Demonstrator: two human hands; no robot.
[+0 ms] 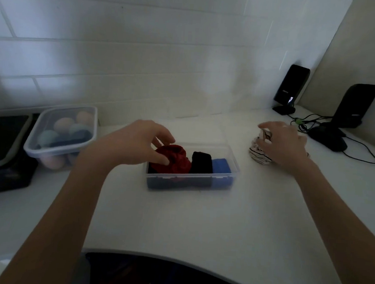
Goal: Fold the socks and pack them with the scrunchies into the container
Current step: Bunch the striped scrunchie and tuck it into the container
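A clear plastic container (233, 165) sits mid-counter. Inside it lie a red scrunchie (178, 158) at the left, a black folded sock (201, 162) in the middle and a blue folded sock (221, 165) at the right. My left hand (137, 140) reaches over the container's left end, thumb and fingers pinching the red scrunchie. To the right of the container, my right hand (284, 146) closes over a white striped scrunchie (258, 151) resting on the counter.
A lidded clear tub (63, 133) with pastel balls stands at the left, beside a dark tray (1, 151). Two black stands (291, 89) (348, 113) with cables sit at the back right. The tiled wall is close behind; the counter's curved edge runs near me.
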